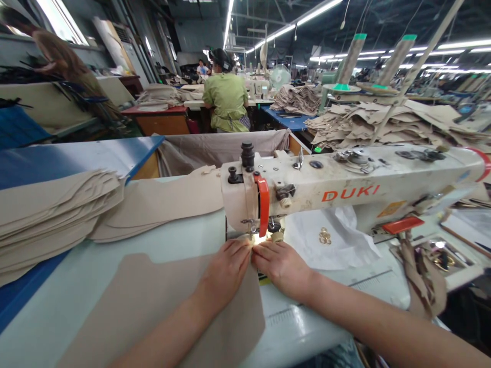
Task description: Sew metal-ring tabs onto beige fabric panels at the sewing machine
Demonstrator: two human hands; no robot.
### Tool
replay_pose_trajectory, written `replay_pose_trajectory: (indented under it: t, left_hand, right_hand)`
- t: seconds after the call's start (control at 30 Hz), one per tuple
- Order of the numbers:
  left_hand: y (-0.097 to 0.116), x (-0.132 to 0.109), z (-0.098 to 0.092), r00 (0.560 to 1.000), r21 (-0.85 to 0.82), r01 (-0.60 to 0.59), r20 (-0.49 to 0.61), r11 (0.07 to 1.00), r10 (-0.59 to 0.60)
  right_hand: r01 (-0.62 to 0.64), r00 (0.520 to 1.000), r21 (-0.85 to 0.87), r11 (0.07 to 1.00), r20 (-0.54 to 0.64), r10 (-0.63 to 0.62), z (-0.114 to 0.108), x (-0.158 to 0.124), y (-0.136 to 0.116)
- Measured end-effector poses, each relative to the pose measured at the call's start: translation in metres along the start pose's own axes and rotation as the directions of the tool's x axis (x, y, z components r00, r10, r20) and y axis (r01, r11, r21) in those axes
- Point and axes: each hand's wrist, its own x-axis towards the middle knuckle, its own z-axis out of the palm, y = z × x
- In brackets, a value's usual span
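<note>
A large beige fabric piece (169, 301) lies flat on the pale table of a white sewing machine (307, 179). Its far right corner reaches under the lit needle area. My left hand (230, 263) rests on that corner, fingers pressed together on the fabric just left of the needle. Close against it on the right, my right hand (282, 266) pinches at the fabric edge by the presser foot. The fingertips of both hands nearly meet, and what lies between them is too small to make out.
Stacked beige pieces (49, 209) lie at the left, with more (164, 204) behind. Right of the needle, gold rings (325, 236) sit on white cloth (307, 250). A parts tray (452, 260) and hanging strips (422, 281) are farther right. A person (227, 99) sits ahead.
</note>
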Motion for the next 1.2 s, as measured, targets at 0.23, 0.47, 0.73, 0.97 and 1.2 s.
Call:
replay_pose_trajectory:
  t: [0.23,0.47,0.73,0.97,1.2]
  left_hand:
    - [-0.005,0.01,0.0,1.0,-0.048,0.025,-0.008,0.999,-0.026]
    - [-0.01,0.014,0.001,0.996,-0.101,0.085,0.006,0.991,-0.085]
    - [-0.011,0.014,0.0,0.996,-0.096,0.087,0.001,0.992,-0.088]
    - [-0.012,0.013,0.001,0.995,-0.103,0.096,0.002,0.99,-0.096]
    - [-0.014,0.011,0.003,0.996,-0.098,0.091,0.001,0.991,-0.092]
  right_hand:
    - [-0.021,0.998,-0.002,1.0,-0.053,0.021,0.003,0.003,0.006]
    - [-0.059,0.998,0.008,0.998,-0.015,0.059,0.002,0.006,0.007]
    - [-0.088,0.996,0.027,0.996,0.007,0.087,0.005,0.006,0.009]
    - [-0.096,0.995,0.049,0.994,0.018,0.095,0.007,0.006,0.008]
    - [-0.055,0.998,0.027,0.998,-0.033,0.056,0.002,0.002,0.007]
